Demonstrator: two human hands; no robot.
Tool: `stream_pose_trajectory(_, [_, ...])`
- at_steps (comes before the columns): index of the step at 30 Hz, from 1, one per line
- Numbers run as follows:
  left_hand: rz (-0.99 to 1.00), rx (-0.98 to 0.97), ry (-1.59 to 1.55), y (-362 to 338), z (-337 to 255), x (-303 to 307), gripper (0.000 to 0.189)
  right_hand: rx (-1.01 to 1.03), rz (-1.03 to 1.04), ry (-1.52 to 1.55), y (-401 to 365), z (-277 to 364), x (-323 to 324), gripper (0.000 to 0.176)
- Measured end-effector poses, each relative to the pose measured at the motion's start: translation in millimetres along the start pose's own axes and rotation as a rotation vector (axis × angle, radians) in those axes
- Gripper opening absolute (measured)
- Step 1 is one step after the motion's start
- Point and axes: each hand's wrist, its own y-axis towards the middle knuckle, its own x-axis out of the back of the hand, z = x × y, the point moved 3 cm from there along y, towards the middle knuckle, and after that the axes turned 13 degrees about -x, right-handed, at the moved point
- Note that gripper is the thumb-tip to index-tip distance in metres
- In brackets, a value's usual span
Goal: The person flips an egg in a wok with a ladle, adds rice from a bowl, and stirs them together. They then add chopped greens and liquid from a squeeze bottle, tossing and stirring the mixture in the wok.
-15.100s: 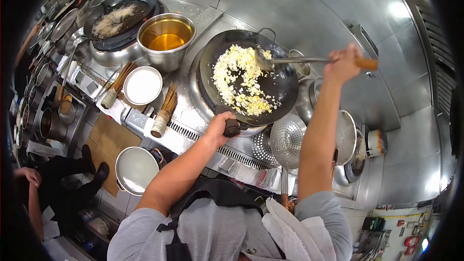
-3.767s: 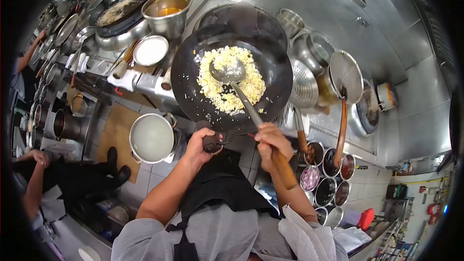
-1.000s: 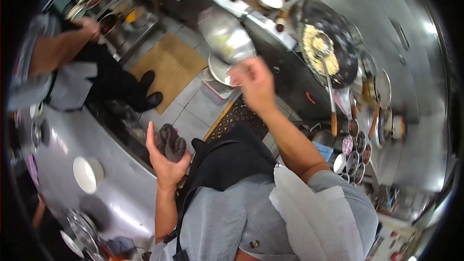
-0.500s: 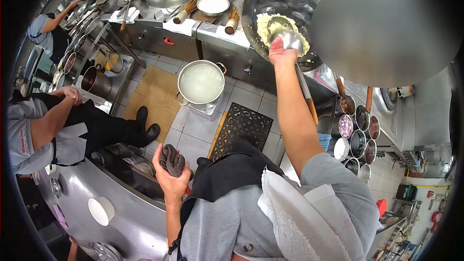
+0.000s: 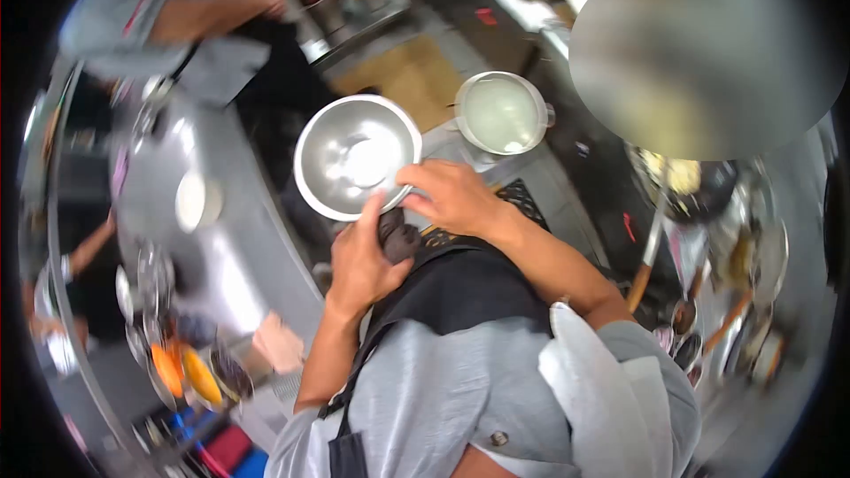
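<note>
A shiny metal bowl (image 5: 332,159) is held out in front of me, its inside facing up. My right hand (image 5: 460,201) grips its near right rim between thumb and fingers. At the near edge, my left hand (image 5: 359,261) reaches up with a finger at the rim. A crumpled dark cloth (image 5: 400,241) is bunched in that same left hand, just under the bowl. How firmly the left fingers press on the bowl is hard to see.
A large pot (image 5: 502,113) of cloudy liquid stands beyond the bowl. To the right, a wok (image 5: 708,202) holds yellowish food, with a wooden-handled tool (image 5: 648,257) leaning from it. A white bowl (image 5: 197,201) sits on the steel counter (image 5: 235,252). A co-worker (image 5: 177,26) stands at upper left.
My view has turned left. My right hand has left the wok and now holds the metal bowl. My left hand, still with the dark cloth, has come up to the bowl's rim.
</note>
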Motion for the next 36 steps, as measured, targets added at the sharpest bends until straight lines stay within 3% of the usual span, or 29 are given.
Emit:
stream_pose_trajectory(1, [0.019,0.049,0.060,-10.3,6.7,3.3,0.086,0.069,0.048,0.009,3.8,6.9,-15.5,0.021])
stream_pose_trajectory(4, [0.007,0.286,0.144,-57.8,30.7,18.3,0.081,0.004,0.128,0.356,11.2,26.1,-43.4,0.016])
stream_pose_trajectory(8, [-0.187,0.632,0.230,-114.2,69.1,47.0,0.075,-0.285,0.285,0.440,12.2,-4.9,-77.8,0.011])
stream_pose_trajectory(12, [-0.239,1.093,0.305,-160.4,119.3,96.9,0.078,-0.624,0.418,0.459,-2.9,-52.2,-103.9,0.021])
stream_pose_trajectory(15, [-0.406,1.023,0.464,-177.3,150.4,112.7,0.088,-0.866,0.445,0.308,-16.7,-79.0,-100.5,0.027])
stream_pose_trajectory(16, [-0.429,1.148,0.361,-162.0,148.0,120.1,0.090,-0.869,0.402,0.245,-20.2,-85.8,-96.7,0.028])
stream_pose_trajectory(18, [-0.658,0.909,0.214,-153.6,169.5,111.6,0.089,-0.891,0.310,0.118,-33.4,-100.8,-91.5,0.029])
stream_pose_trajectory(20, [-0.619,0.788,0.114,-133.9,189.8,100.2,0.080,-0.849,0.076,0.158,-55.9,-122.9,-94.9,0.017])
stream_pose_trajectory(21, [-0.666,0.721,-0.214,-112.6,189.1,90.4,0.062,-0.773,-0.047,0.112,-64.4,-124.6,-92.9,0.013])
stream_pose_trajectory(23, [-0.545,0.672,-0.544,-75.3,192.1,70.2,0.052,-0.746,-0.148,0.074,-78.0,-120.7,-79.0,0.006])
stream_pose_trajectory(24, [-0.478,0.634,-0.701,-54.9,190.3,57.3,0.051,-0.828,-0.031,0.109,-90.6,-128.8,-76.8,0.009])
stream_pose_trajectory(26, [-0.342,0.592,-0.917,-20.4,179.8,29.5,0.052,-1.047,-0.071,0.341,-112.7,-126.6,-72.7,0.011])
stream_pose_trajectory(29, [-0.049,0.591,-1.162,21.0,157.6,-9.3,0.052,-1.177,-0.316,0.646,-136.4,-90.7,-57.6,0.013])
stream_pose_trajectory(31, [0.158,0.558,-1.286,44.7,139.5,-33.4,0.055,-1.204,-0.428,0.667,-154.5,-70.6,-46.0,0.013])
stream_pose_trajectory(36, [0.659,0.530,-1.219,65.1,114.9,-113.6,0.053,-1.230,-0.851,0.525,-213.3,-16.8,-10.5,0.021])
